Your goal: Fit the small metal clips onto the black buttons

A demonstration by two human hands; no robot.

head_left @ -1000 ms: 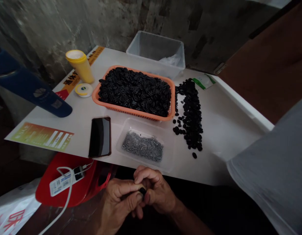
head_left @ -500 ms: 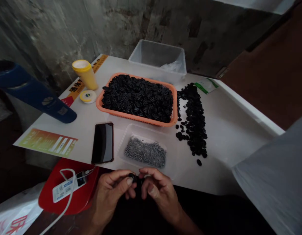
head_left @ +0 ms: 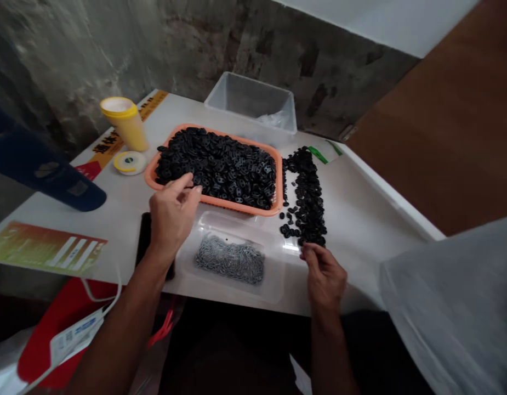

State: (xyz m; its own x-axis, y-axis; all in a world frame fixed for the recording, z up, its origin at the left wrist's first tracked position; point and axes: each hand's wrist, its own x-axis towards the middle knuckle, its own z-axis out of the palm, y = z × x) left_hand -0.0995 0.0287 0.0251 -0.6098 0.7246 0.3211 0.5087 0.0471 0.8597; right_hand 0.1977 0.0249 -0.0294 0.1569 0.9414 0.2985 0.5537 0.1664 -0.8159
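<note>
A dark blue cylindrical bottle [head_left: 43, 167] stands by the left edge of the white table [head_left: 355, 214]. Farther back along that edge are a yellow cylindrical tub [head_left: 132, 130] and a round white lid with a yellow rim [head_left: 130, 163]. A clear rectangular plastic bin [head_left: 251, 107] sits at the back edge, a green-and-white packet [head_left: 326, 153] near the back right corner. An orange-and-green printed sheet [head_left: 43, 247] covers the front left corner. Below the front edge, a white rectangular device [head_left: 74, 336] rests on a red plastic stool [head_left: 41, 351].
</note>
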